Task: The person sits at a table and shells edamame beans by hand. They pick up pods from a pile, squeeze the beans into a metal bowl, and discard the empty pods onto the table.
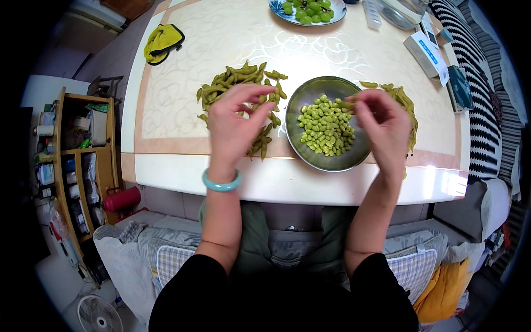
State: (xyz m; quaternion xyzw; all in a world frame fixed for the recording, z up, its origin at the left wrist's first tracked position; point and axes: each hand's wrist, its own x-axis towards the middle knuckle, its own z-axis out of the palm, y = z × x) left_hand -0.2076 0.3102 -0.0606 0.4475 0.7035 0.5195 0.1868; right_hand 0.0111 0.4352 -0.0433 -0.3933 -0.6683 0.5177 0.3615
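Note:
Shelled green soybeans (pixel 325 128) lie in a round metal bowl (pixel 295 143) at the table's front edge. Over the bowl's right side, my right hand (pixel 386 120) pinches a soybean pod (pixel 347 104) between thumb and fingertips; the pod is partly blurred. A loose heap of pods (pixel 232 78) lies left of the bowl. My left hand (pixel 234 120), with a turquoise bangle (pixel 222 185) at its wrist, hovers over that heap, thumb and forefinger apart and nothing seen between them. To the right of the bowl is another heap of pods (pixel 402 97), partly hidden by my right hand.
A plate (pixel 276 13) of green grapes stands at the far edge. A yellow cloth item (pixel 164 43) lies at the far left. Along the right are a white box (pixel 425 56), a dark green pack (pixel 459 89) and a clear container (pixel 400 12). Shelves (pixel 85 151) stand left.

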